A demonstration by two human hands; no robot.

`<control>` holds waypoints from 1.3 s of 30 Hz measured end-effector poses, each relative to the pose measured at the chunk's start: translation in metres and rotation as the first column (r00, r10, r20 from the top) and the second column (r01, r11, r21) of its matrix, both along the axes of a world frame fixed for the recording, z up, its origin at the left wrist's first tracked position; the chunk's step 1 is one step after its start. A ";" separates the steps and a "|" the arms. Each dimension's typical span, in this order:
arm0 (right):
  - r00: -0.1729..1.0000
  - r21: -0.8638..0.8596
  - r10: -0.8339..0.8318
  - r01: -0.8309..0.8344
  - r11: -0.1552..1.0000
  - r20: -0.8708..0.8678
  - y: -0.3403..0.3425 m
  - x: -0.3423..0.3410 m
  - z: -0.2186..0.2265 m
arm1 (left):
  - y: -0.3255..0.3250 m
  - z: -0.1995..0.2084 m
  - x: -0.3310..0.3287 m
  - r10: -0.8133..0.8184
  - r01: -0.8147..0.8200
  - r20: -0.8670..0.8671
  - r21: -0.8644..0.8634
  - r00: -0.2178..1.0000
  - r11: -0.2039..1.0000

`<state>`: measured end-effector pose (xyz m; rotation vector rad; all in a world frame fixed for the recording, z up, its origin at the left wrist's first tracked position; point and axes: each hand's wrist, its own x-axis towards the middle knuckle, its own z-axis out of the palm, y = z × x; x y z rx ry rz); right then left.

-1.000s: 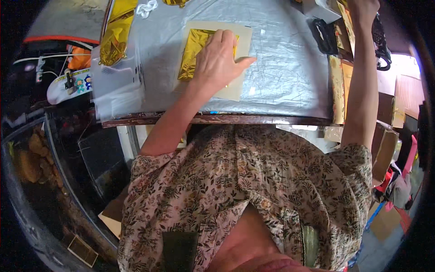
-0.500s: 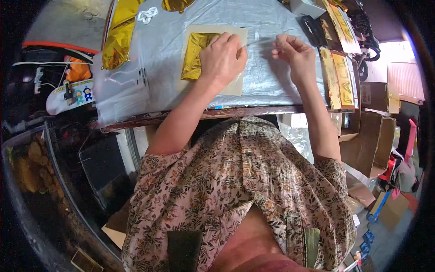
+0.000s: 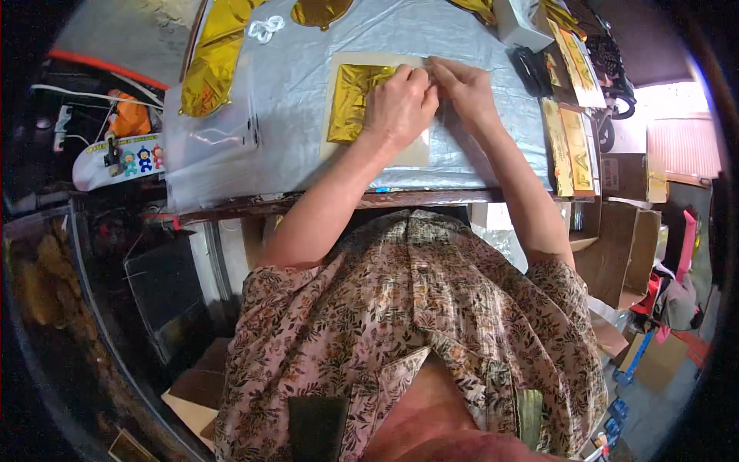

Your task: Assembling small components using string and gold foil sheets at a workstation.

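Observation:
A folded piece of shiny gold foil [image 3: 349, 108] lies on a flat beige card [image 3: 413, 156] at the middle of the table. My left hand [image 3: 399, 108] rests over the foil's right part, its fingers curled and closed. Right beside it, at the card's upper right corner, my right hand [image 3: 468, 94] has thumb and fingers pinched together. The fingertips of both hands nearly meet or touch. Whatever they grip there is hidden or too small to make out.
Silvery sheeting [image 3: 292, 92] covers the table. Long gold foil [image 3: 212, 69] and clear plastic [image 3: 208, 154] lie at left, a white cord bundle [image 3: 266, 29] beyond. At right are a black pouch [image 3: 531, 71], yellow printed boxes [image 3: 573, 146] and a white box [image 3: 519, 23].
My right hand has moved left, from well apart on the right to right beside my left hand. My left hand stays over the foil. The whole view has shifted slightly.

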<state>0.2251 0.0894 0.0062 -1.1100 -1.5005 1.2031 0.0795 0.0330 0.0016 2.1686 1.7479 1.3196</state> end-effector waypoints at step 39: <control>0.986 0.111 -0.118 0.131 0.985 -0.114 -0.137 0.045 0.069 | -0.039 0.039 -0.088 0.046 0.721 0.994 -0.107 0.104 0.685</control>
